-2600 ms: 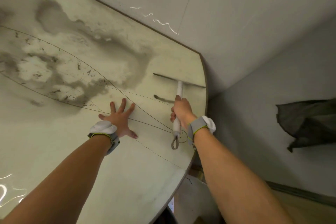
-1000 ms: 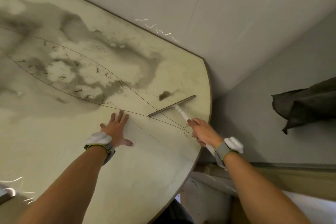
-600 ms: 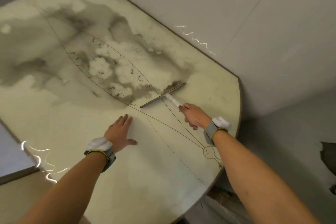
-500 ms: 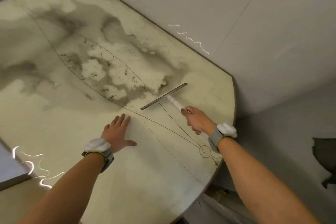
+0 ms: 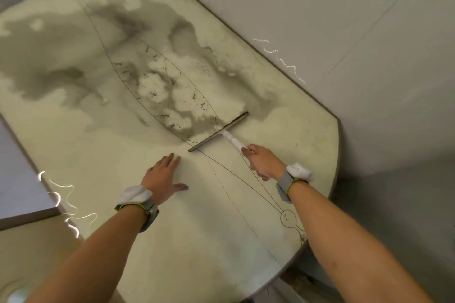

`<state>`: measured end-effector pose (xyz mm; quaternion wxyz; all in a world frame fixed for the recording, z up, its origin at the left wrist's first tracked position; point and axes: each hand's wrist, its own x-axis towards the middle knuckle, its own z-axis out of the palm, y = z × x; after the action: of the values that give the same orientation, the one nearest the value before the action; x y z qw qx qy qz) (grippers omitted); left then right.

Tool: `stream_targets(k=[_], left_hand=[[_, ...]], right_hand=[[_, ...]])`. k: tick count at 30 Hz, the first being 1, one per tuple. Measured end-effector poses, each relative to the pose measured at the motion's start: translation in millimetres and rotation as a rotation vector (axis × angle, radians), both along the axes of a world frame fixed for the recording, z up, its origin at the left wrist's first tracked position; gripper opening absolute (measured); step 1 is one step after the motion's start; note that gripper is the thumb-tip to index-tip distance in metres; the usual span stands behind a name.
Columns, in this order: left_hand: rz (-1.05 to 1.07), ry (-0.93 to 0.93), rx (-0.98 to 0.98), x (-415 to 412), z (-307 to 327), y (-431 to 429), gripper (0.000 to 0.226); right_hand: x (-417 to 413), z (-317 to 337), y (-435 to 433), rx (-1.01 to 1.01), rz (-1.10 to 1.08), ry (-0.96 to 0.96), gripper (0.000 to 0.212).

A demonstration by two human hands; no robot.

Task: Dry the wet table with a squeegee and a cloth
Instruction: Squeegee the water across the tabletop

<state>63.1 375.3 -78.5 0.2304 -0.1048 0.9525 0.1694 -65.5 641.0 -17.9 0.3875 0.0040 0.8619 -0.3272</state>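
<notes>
- Two bare hands are working over the pale counter (image 5: 202, 248), whose far edge is running along a grey wall (image 5: 320, 7).
- The right hand (image 5: 263, 161) is gripping the white handle of the squeegee (image 5: 219, 132), fingers curled round its near end, on the counter's right side.
- The squeegee is reaching out from that hand toward the far left, its dark blade lying across the counter just beyond the other hand's fingertips and to their right.
- The blade is sitting at the near edge of a large dark wet patch (image 5: 56, 56), which is spreading across the far and left parts of the counter.
- The left hand (image 5: 161, 176) is resting flat on the dry near part of the counter, fingers straight and close together, thumb out to the right, holding nothing; it is lying near the blade's left tip but apart from it.
- Both wrists are wearing grey bands (image 5: 147, 206) with white pads.
- Thin drawn lines and a small round doodle (image 5: 288, 216) are showing on the counter beside the right forearm.
</notes>
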Motion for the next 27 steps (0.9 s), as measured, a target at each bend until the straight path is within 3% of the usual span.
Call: stream_targets(k=[6, 12, 16, 27], left_hand=[[0.130, 0.000, -0.043, 16, 5, -24, 0.097], [0.269, -0.106, -0.110, 28, -2, -21, 0.111], [0.232, -0.159, -0.148, 35, -9, -17, 0.118], [0.264, -0.260, -0.110, 74, 3, -52, 0.130]], right_hand=[[1, 7, -37, 0.027, 0.233, 0.045, 0.038], [19, 19, 45, 0.043, 0.128, 0.039, 0.037], [40, 17, 69, 0.089, 0.128, -0.008, 0.034], [11, 10, -75, 0.058, 0.438, 0.069, 0.039]])
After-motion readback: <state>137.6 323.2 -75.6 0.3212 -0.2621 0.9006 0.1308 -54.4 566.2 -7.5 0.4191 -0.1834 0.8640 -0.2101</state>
